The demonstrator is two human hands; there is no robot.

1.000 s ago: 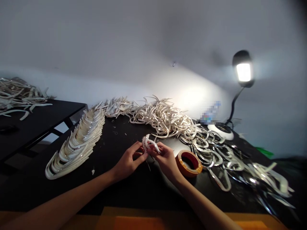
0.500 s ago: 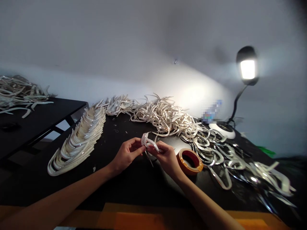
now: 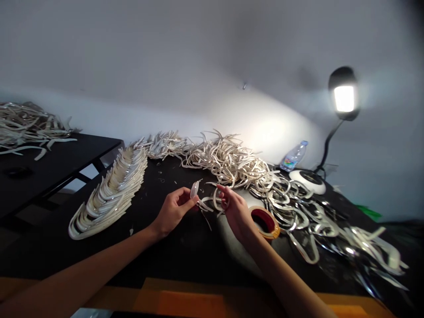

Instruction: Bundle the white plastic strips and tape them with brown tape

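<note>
So the main thing here is a thin white curved strip point(image 3: 195, 190) with a shiny face, pinched upright between the thumb and fingers of the person's left hand point(image 3: 172, 211). It sits over the black tabletop point(image 3: 185, 251), about mid-table. Just below it and to the right, a small curled piece point(image 3: 214, 202) lies between the two hands, though it's hard to tell if it's joined to the pinched strip. The right hand point(image 3: 236, 211) is half open, with its fingers loosely spread and its fingertips right by that curl, and it doesn't look like it's gripping anything.

Just right of that hand sits a roll of orange tape point(image 3: 265, 223) with a red core. On the left there's a long, neat stacked row of curved strips point(image 3: 111, 196), and along the far edge runs a big tangled heap of strips point(image 3: 225, 161). To the right is a messy spread of shiny silver loops point(image 3: 293, 210). Further back stand a plastic water bottle point(image 3: 293, 157) and a lit lamp point(image 3: 343, 93) on a round white base point(image 3: 308, 182). Off to the far left, another black table point(image 3: 49, 161) has its own pile of strips point(image 3: 28, 126).
</note>
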